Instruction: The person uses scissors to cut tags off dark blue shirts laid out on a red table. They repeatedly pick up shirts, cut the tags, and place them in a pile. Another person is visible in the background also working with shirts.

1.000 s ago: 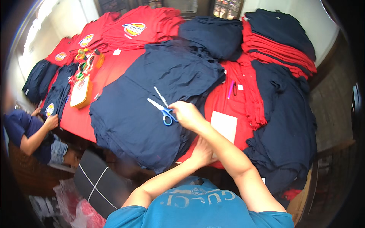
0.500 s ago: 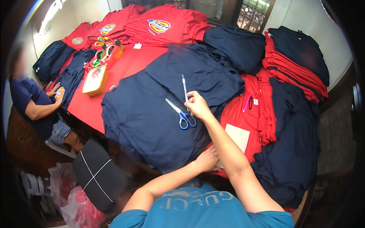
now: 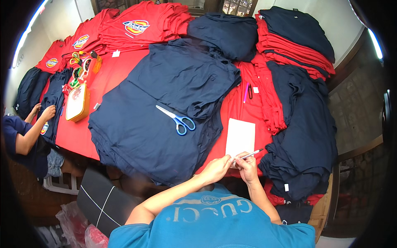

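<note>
My right hand (image 3: 247, 168) is closed on a slim clear pen (image 3: 254, 153), which slants up to the right over the lower edge of a blank cream sheet of paper (image 3: 240, 135). Beside it, my left hand (image 3: 218, 168) has its fingers pressed together at the paper's lower left corner, close against the right fingers. Whatever the left fingers pinch, if anything, is hidden. Blue-handled scissors (image 3: 177, 120) lie partly spread on a pile of navy garments (image 3: 136, 103) left of the paper.
Red shirts (image 3: 144, 22) with printed emblems are piled at the far left. Folded red and navy stacks (image 3: 295, 41) stand far right, above a navy heap (image 3: 304, 136). A yellow-rimmed tin (image 3: 78, 102) and a pink pen (image 3: 246, 93) lie on the table. A co-worker (image 3: 27, 138) handles navy cloth at left.
My right hand has brought the pen from the navy pile down to the paper, beside my left hand. The view has shifted right. The co-worker's hands have moved up the cloth.
</note>
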Demonstrator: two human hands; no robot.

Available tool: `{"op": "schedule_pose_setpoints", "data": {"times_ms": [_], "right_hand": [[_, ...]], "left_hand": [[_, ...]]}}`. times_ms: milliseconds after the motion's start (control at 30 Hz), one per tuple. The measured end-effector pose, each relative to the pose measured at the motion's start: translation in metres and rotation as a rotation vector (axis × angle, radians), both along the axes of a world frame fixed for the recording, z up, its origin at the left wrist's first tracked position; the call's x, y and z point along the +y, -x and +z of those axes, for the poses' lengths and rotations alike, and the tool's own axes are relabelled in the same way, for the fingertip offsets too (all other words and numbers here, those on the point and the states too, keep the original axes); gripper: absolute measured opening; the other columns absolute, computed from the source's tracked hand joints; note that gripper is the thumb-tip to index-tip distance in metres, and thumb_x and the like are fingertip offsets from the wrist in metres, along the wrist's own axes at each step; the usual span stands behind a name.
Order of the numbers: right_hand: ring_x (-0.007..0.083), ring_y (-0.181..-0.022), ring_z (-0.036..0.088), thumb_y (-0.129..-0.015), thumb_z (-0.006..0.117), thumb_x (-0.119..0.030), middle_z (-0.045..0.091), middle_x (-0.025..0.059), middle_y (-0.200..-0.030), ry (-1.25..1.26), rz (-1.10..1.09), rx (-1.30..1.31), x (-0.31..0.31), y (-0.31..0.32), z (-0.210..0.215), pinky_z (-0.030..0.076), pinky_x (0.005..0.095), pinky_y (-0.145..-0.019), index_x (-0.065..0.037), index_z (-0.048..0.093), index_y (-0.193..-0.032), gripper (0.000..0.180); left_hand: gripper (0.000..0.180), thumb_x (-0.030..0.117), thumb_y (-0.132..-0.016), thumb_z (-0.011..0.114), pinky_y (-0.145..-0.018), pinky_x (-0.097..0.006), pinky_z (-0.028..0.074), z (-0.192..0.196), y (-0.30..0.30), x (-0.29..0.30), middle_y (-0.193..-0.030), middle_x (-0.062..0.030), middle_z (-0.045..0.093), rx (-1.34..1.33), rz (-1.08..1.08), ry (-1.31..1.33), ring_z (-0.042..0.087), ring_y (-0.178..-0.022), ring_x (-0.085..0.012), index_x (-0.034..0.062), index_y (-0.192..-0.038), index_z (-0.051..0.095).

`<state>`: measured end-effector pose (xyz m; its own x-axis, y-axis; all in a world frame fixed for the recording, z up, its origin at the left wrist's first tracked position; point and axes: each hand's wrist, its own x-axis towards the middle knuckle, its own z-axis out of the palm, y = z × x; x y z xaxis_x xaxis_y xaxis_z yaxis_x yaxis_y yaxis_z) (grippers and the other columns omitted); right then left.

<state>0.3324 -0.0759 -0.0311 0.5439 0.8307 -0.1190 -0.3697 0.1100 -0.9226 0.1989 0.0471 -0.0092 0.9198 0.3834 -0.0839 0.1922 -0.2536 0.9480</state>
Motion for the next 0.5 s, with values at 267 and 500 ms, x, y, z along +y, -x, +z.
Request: {"op": "schedule_pose_setpoints", "data": {"times_ms": [267, 500], "right_hand": [[0.0096, -0.048, 0.049, -0.098, 0.056, -0.019, 0.059, 0.0046, -0.064, -0.405, -0.317, 0.311, 0.030, -0.032, 0.018, 0.039, 0.0235, -0.045, -0.008, 0.062, -0.096, 0.013], [0.0430, -0.141, 0.030, -0.076, 0.081, -0.030, 0.038, 0.0187, -0.151, 0.690, -0.207, -1.341, 0.060, -0.031, -0.004, 0.018, 0.0633, -0.113, -0.008, 0.041, -0.139, 0.078]], "left_hand": [[0.044, 0.041, -0.104, 0.042, -0.054, -0.025, 0.031, 0.000, 0.025, 0.043, -0.067, 0.0053, 0.039, 0.176, 0.056, 0.702, 0.030, -0.062, -0.0078, 0.0064, -0.081, 0.056], [0.030, 0.032, -0.098, 0.054, -0.067, -0.036, 0.047, -0.003, 0.049, 0.038, -0.079, -0.0101, 0.062, -0.116, 0.140, -0.009, 0.061, -0.073, -0.0238, 0.0036, -0.100, 0.060]]}}
